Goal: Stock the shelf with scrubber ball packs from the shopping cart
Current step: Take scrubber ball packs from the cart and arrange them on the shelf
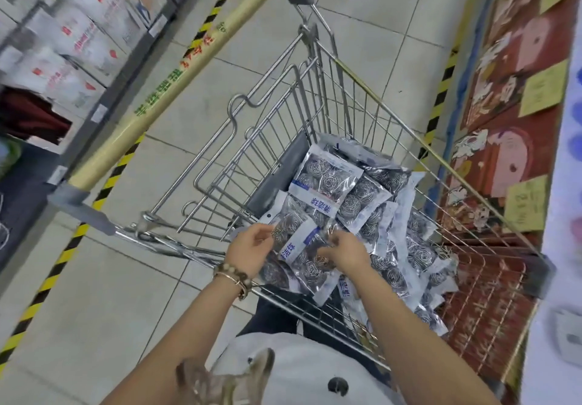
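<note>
Floor: pale tiles beneath you, edged by yellow-black striped tape.
Your left: shelving stacked with white boxes.
Your right: red display panel bearing yellow tags.

A silver wire shopping cart with a beige handle bar stands on a grey tiled floor marked with yellow-and-black striped tape. A heap of clear plastic packs of steel scrubber balls fills the basket, piled toward its handle end. At the cart's near edge, the left hand, beaded bracelets on its wrist, and the right hand each pinch one blue-labelled scrubber pack between them. White boxes line the shelf at left.
</note>
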A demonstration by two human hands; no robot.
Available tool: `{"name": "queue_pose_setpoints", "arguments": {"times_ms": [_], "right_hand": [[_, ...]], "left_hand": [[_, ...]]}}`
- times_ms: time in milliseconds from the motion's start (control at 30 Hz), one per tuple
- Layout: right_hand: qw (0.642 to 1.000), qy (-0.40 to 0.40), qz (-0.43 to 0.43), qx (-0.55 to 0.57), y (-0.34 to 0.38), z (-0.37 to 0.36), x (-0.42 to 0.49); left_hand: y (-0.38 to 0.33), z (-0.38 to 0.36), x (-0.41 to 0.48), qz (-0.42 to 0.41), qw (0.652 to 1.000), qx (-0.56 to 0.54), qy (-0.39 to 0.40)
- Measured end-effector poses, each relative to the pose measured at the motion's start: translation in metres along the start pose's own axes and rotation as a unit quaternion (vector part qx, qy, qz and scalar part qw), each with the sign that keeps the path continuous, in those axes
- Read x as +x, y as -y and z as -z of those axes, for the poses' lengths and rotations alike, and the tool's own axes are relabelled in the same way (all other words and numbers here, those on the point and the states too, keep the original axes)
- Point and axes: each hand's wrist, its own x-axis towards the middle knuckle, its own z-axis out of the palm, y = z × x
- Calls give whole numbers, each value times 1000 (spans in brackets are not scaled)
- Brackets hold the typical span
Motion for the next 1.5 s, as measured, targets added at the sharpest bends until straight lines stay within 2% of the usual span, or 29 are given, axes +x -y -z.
{"name": "queue_pose_setpoints", "arguments": {"times_ms": [67,200,267,333,400,533,600,667,767,833,900,1033,1133,1200,1333,1400,1433,1500], "right_hand": [[999,-30,6,15,-7,15,-10],[979,-89,19,184,-14,44,-39],[954,-94,31,282,-9,53,-51],[940,-81,51,328,-1,55,-56],[940,-47,63,332,10,52,-57],[957,13,70,280,19,39,-51],[966,39,78,245,21,39,-46],[975,50,93,196,27,43,-35],[984,15,130,122,45,55,-7],[986,0,169,5,64,63,13],[963,-7,234,-131,86,67,34],[914,33,298,-275,121,63,79],[841,12,312,-442,127,58,109],[786,7,277,-552,121,58,118],[762,21,178,-622,114,66,119],[742,56,123,-656,108,70,115],[744,65,106,-656,102,70,112],[787,61,106,-605,86,72,109]], "left_hand": [[-1,-3,4,15,1000,-13,-16],[-13,-13,7,40,999,-13,-7],[-20,-18,6,84,993,-64,47],[-27,-25,1,113,979,-127,113],[-31,-33,-2,138,965,-190,115],[-29,-38,-2,191,943,-272,25],[-24,-32,0,199,931,-306,1],[-20,-27,1,200,934,-294,-17],[-18,-27,-5,168,956,-238,-33],[-15,-29,-8,155,960,-232,-37],[-13,-28,-12,149,957,-243,-51],[-9,-27,-10,152,950,-258,-87],[-5,-29,-8,146,956,-240,-88],[-4,-29,-7,152,957,-233,-84],[-5,-28,-5,150,959,-228,-79],[-3,-29,-2,157,958,-229,-75],[-3,-29,-1,162,957,-229,-74],[-3,-30,1,172,954,-235,-71]]}}
